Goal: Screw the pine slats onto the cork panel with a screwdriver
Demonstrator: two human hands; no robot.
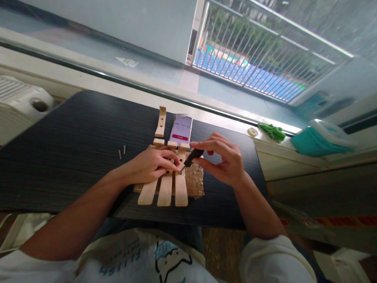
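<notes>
Three pale wooden slats (165,190) lie side by side on a cork board (194,181) on the dark table (73,141). My left hand (151,165) rests on the slats, fingers pressed down and pinched near the screwdriver's tip. My right hand (224,159) is closed round the black handle of a small screwdriver (191,157), whose tip points down at the slats. A phone (180,131) with a timer on its screen stands just behind the slats. One loose slat with holes (160,121) lies beside the phone.
Two small screws (121,151) lie on the table left of the slats. A window sill behind holds a green cloth (273,131), a roll of tape (252,131) and a teal container (318,141). A white unit (20,102) stands at the left.
</notes>
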